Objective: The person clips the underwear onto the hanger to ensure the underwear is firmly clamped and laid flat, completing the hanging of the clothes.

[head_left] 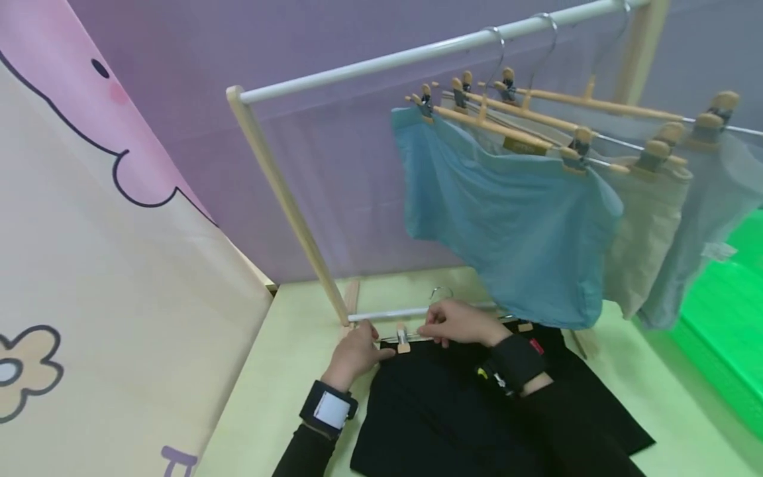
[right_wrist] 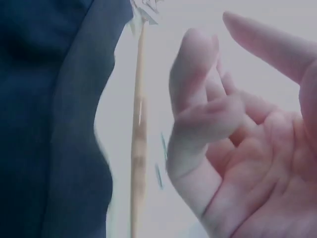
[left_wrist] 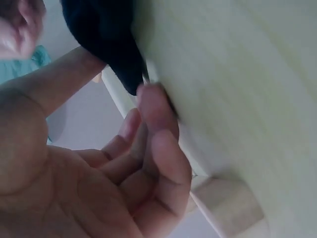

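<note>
Black shorts [head_left: 441, 404] lie spread on the pale table, a red tag on their right side. A clip hanger [right_wrist: 139, 119] lies along their waistband, with a wooden clip [head_left: 403, 339] on the left part of it. My left hand [head_left: 356, 354] pinches the waistband's left corner between thumb and fingers; in the left wrist view the thumb [left_wrist: 74, 72] runs behind the black cloth. Over the hanger's bar, right of that clip, is my right hand [head_left: 461, 322]. Its fingers [right_wrist: 193, 64] bend loosely, with a gap to the thumb and nothing between them.
A rack with a white rail [head_left: 369, 66] and wooden posts stands behind the shorts. From it hang blue shorts [head_left: 507, 199], a beige garment [head_left: 640, 225] and a grey garment [head_left: 697, 218] on clip hangers. A green basket [head_left: 727, 324] stands at the right.
</note>
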Demonstrator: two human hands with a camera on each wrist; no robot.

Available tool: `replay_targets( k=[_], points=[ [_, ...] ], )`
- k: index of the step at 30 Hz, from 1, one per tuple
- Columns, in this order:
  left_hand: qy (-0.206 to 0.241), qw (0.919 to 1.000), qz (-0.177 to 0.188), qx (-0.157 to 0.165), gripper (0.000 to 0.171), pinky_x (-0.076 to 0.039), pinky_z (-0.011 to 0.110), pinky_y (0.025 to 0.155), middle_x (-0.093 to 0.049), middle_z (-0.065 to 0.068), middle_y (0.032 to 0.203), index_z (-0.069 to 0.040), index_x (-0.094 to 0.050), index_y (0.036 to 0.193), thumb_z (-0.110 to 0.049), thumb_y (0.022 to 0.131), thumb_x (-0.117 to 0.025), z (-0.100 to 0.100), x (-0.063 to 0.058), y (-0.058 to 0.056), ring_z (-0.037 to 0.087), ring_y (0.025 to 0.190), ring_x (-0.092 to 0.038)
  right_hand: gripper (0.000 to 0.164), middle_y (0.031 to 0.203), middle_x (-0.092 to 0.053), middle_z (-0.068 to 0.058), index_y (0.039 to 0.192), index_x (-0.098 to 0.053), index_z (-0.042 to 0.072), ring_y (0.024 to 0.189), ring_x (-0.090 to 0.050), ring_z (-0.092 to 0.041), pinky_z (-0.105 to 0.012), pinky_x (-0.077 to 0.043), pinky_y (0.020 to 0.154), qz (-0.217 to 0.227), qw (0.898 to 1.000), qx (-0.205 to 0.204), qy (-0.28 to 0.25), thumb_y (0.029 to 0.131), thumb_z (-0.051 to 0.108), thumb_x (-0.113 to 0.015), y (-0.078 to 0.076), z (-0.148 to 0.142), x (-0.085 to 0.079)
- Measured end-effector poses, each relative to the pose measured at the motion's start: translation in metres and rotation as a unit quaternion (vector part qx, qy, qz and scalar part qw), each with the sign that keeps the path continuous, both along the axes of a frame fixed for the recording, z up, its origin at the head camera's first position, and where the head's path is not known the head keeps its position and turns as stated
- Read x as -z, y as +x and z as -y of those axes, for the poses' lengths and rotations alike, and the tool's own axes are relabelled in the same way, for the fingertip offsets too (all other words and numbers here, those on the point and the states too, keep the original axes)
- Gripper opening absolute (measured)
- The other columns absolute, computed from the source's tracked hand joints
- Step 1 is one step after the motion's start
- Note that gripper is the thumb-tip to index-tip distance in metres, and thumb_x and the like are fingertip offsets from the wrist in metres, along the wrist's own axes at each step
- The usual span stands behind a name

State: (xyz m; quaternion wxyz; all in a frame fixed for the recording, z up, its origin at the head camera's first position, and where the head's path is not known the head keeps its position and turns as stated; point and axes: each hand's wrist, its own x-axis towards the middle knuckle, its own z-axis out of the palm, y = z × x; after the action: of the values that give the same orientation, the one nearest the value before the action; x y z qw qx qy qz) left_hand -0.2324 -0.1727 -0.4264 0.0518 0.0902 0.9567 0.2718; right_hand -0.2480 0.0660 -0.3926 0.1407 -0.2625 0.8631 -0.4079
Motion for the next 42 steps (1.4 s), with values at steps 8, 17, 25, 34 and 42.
replay_targets(
  k=[8, 17, 25, 34, 42],
  points=[
    [0.055, 0.9969, 0.033, 0.045, 0.052, -0.041, 0.029, 0.059, -0.054, 0.004, 0.077, 0.001, -0.053, 0.112, -0.019, 0.078, -0.085, -0.008, -0.002, 0.003, 0.017, 0.065, -0.049, 0.022, 0.080, -0.060, -0.009, 0.097, -0.063, -0.002, 0.069, -0.055, -0.019, -0.035, -0.046, 0.066, -0.042, 0.990, 0.097, 0.089, 0.097, 0.020, -0.065, -0.010, 0.041, 0.013],
    [0.060, 0.9945, 0.046, 0.072, 0.047, -0.037, 0.025, 0.056, -0.050, 0.001, 0.072, -0.002, -0.054, 0.114, -0.016, 0.080, -0.084, -0.015, -0.003, 0.000, 0.014, 0.061, -0.045, 0.027, 0.091, -0.061, -0.014, 0.109, -0.060, -0.003, 0.075, -0.056, -0.023, -0.035, -0.045, 0.068, -0.014, 0.986, 0.134, 0.094, 0.092, 0.014, -0.072, 0.000, 0.055, 0.012],
    [0.071, 0.9959, 0.025, 0.049, 0.052, -0.038, 0.027, 0.056, -0.052, 0.003, 0.073, 0.000, -0.050, 0.110, -0.013, 0.076, -0.086, -0.012, -0.006, 0.002, 0.016, 0.062, -0.047, 0.021, 0.085, -0.054, -0.008, 0.099, -0.055, 0.002, 0.072, -0.049, -0.020, -0.033, -0.041, 0.067, -0.024, 0.984, 0.156, 0.077, 0.090, 0.010, -0.072, 0.002, 0.062, 0.017],
    [0.108, 0.9932, -0.009, -0.041, 0.068, -0.044, 0.030, 0.058, -0.061, 0.007, 0.076, 0.001, -0.044, 0.114, -0.009, 0.066, -0.091, -0.004, -0.009, 0.002, 0.018, 0.065, -0.055, 0.027, 0.093, -0.063, -0.012, 0.102, -0.056, -0.002, 0.085, -0.062, -0.027, -0.041, -0.051, 0.080, -0.040, 0.978, 0.204, -0.020, 0.087, 0.010, -0.074, -0.001, 0.078, 0.025],
    [0.139, 0.9901, -0.013, -0.016, 0.058, -0.045, 0.029, 0.059, -0.062, 0.008, 0.076, 0.000, -0.046, 0.108, -0.004, 0.069, -0.088, 0.000, -0.007, -0.001, 0.016, 0.066, -0.055, 0.018, 0.075, -0.063, -0.004, 0.087, -0.067, 0.001, 0.067, -0.056, -0.015, -0.030, -0.044, 0.064, -0.005, 0.987, 0.161, -0.009, 0.094, 0.018, -0.069, -0.005, 0.075, 0.023]
  ],
)
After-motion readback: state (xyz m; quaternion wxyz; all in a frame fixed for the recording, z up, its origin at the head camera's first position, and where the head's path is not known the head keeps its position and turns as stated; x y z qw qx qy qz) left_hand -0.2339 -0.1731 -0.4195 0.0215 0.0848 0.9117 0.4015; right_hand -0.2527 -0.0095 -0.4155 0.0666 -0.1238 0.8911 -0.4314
